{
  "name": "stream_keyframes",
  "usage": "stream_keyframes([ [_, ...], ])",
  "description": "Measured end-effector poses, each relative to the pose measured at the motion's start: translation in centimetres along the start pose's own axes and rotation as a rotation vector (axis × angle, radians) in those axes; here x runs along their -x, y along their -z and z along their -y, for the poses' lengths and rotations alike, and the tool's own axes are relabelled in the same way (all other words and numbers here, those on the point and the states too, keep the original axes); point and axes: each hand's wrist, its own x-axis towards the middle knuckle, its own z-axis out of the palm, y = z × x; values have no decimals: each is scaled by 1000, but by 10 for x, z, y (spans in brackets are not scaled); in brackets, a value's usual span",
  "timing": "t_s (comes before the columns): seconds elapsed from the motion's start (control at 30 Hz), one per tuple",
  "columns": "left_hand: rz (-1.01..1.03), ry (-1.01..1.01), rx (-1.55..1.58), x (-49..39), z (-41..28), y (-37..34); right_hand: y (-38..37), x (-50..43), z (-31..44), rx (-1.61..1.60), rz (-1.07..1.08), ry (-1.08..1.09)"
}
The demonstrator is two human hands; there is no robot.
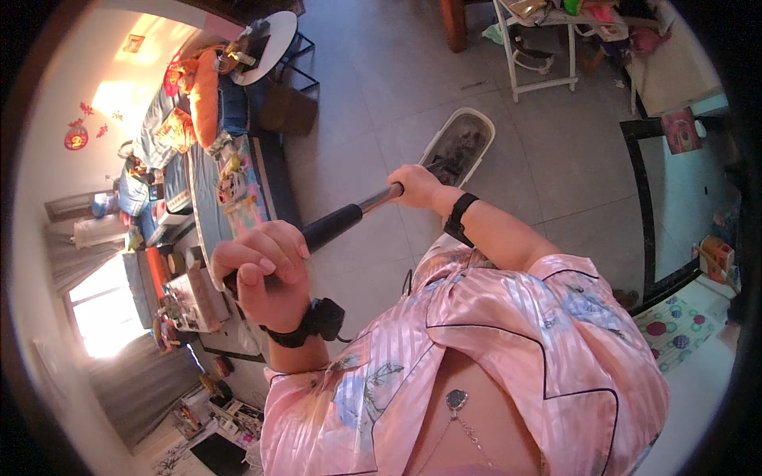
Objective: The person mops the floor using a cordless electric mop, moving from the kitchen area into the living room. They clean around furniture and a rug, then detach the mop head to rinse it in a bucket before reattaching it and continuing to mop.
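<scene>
My left hand (265, 268) is closed around the black grip (333, 228) at the upper end of a long mop handle. Lower down, my right hand (417, 187) wraps around the metal part of the same handle. Beyond my right hand, a flat oblong mop head with a pale rim and dark grey pad (467, 143) lies on the grey tiled floor (387, 113). The joint between handle and head is partly hidden behind that hand. Black bands are on both wrists, and the left one carries a small black device.
A white folding rack (515, 56) loaded with items stands beyond the mop head, near a wooden leg (453, 27). To the left are a sofa (208, 202) with cushions, a brown box (289, 110) and a white oval table (277, 50). A black-framed glass panel (646, 208) is at right.
</scene>
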Motion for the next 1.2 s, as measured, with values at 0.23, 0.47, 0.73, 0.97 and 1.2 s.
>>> stream_keyframes([
  [0.23, 115, -69, 104, -33, -34, 1, 38, -5, 33, 76, 76, 142],
  [0.47, 207, -127, 111, -68, -78, -41, 106, -10, 66, 126, 238, 431],
  [0.73, 350, -19, 15, -74, -59, -107, 144, -1, 19, 19, 451, 559],
  [0.97, -143, 57, -132, -44, -17, -148, 114, 7, -42, -101, 421, 498],
  [1.2, -372, -112, -324, -28, 35, -153, 94, 8, -77, -125, 353, 395],
])
